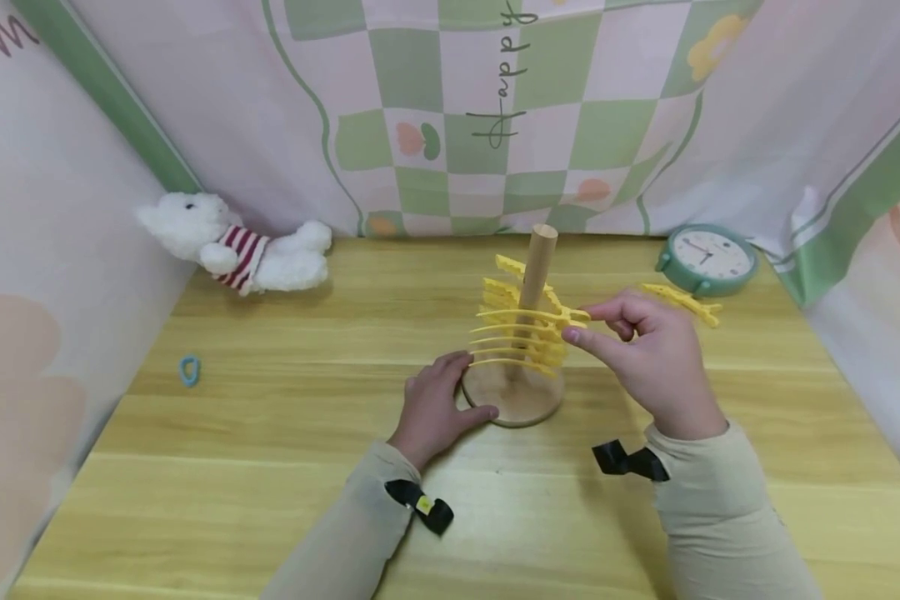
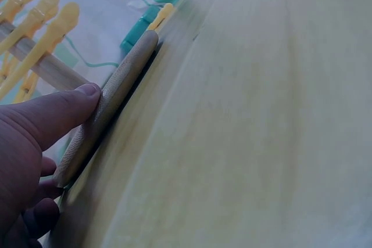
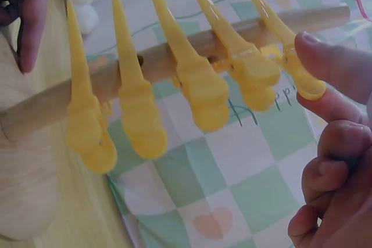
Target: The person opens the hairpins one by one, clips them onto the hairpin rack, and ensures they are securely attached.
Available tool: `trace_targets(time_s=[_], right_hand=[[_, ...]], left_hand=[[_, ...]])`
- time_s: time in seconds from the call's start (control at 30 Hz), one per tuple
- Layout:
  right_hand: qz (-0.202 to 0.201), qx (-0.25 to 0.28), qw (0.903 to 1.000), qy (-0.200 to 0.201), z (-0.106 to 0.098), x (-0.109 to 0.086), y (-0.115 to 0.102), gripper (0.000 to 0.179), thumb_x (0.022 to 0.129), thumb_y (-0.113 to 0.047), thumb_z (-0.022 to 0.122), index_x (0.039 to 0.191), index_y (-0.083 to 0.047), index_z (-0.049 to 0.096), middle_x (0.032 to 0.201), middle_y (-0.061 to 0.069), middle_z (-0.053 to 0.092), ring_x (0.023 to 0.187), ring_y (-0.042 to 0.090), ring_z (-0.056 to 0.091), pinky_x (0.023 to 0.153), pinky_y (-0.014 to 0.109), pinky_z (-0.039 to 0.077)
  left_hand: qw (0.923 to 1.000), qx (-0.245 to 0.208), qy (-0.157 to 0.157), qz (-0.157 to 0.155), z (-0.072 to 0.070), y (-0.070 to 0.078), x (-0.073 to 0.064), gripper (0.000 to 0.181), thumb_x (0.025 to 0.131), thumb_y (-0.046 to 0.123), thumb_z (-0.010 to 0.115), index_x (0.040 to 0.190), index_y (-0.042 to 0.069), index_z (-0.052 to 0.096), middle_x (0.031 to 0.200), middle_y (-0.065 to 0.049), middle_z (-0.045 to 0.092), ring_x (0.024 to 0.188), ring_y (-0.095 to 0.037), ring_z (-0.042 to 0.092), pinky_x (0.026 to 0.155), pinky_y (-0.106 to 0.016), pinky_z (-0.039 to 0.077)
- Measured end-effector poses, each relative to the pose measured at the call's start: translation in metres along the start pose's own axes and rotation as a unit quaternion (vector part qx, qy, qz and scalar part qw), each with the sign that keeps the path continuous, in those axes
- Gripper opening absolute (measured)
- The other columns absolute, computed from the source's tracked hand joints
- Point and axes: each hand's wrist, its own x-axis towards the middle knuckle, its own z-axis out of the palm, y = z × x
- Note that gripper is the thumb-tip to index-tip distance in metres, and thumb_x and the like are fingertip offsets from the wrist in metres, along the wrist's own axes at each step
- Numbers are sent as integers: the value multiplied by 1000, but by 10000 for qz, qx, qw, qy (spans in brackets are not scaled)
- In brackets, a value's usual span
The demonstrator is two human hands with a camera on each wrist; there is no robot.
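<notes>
Looks like a home, judging by wood-grain table (image 1: 195,467), pastel checked curtain (image 1: 405,71) lettered "Happy", white plush toy (image 1: 288,265) in striped top (image 1: 243,254), round green clock (image 1: 708,257).

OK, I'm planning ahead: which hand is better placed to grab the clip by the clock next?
Right hand, probably: nearer the loose clip, though pinching another clip; the left hand holds the wooden base.
</notes>
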Motion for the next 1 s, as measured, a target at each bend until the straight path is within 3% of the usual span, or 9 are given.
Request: trace_targets(time_s=[0.3, 1.0], right_hand=[[-96, -209, 9997, -95, 11, -1, -4, 19, 74, -18, 90, 87, -9, 79, 63, 0, 40, 56, 12, 35, 46, 23, 28], [237, -393, 9984, -333, 5, -2, -7, 32, 77, -25, 89, 102, -9, 77, 77, 4, 40, 70, 16, 38, 53, 26, 29]], left_hand=[[10000, -28, 10, -40, -1, 1, 0, 86, 80, 54, 79, 149, 13, 48, 154, -3, 44, 137, -30, 45, 109, -50, 26], [10000, 44, 44, -19, -1, 1, 1, 86, 80, 56, 78, 149, 13, 48, 154, -4, 45, 136, -30, 46, 106, -49, 28]])
